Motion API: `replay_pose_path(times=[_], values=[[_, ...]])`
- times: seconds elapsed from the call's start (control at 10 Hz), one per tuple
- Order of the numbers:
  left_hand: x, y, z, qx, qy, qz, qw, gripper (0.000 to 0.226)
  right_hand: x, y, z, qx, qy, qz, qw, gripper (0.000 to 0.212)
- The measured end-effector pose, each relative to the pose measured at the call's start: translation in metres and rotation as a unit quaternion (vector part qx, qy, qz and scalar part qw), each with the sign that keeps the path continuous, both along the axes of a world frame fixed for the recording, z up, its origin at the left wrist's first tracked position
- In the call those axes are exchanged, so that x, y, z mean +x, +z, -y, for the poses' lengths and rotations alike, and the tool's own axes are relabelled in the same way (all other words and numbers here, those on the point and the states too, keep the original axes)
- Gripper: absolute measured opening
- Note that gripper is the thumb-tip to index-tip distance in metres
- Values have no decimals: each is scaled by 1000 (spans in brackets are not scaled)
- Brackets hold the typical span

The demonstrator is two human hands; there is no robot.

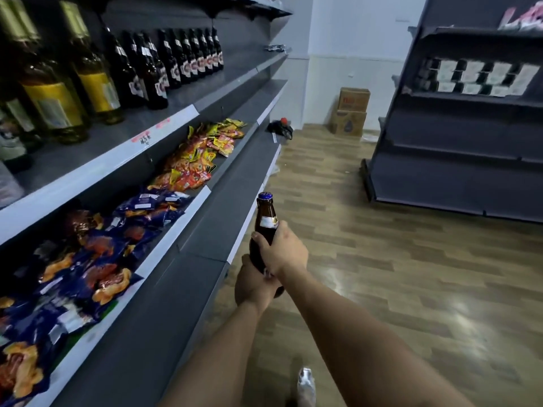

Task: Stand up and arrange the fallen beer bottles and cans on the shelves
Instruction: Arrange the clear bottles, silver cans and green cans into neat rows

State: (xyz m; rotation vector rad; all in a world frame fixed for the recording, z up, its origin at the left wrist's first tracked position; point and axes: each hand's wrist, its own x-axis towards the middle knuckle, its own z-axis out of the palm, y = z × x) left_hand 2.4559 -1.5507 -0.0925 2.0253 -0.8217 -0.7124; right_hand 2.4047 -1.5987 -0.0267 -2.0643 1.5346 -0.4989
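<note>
I hold a brown beer bottle (265, 219) with a blue cap upright in front of the lower shelf edge. My right hand (281, 250) grips its shoulder and upper body. My left hand (253, 284) wraps around its lower part from below. On the upper shelf (123, 133) at the left stands a row of dark beer bottles (182, 58), and nearer me are larger bottles with yellow labels (55, 92). All of these stand upright.
Below the bottles, a shelf holds blue snack bags (88, 259) and red-yellow packets (202, 151). A bare grey shelf (223, 207) runs beside my hands. Cardboard boxes (351, 111) sit by the far wall. Another grey rack (458, 148) stands at the right across the wooden floor.
</note>
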Motion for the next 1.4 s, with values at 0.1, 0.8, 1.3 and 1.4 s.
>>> replay_pose_path(times=[0.1, 0.8, 1.3, 1.4], values=[[26, 6, 75, -3, 7, 32, 999, 39, 27, 0, 78, -11, 19, 11, 1000, 44], [225, 79, 440, -89, 116, 36, 989, 67, 235, 71, 460, -142, 145, 88, 975, 42], [453, 204, 569, -144, 250, 146, 946, 60, 445, 161, 591, -36, 302, 273, 913, 90], [481, 196, 575, -119, 280, 168, 938, 48, 473, 164, 602, 4, 318, 272, 908, 78]])
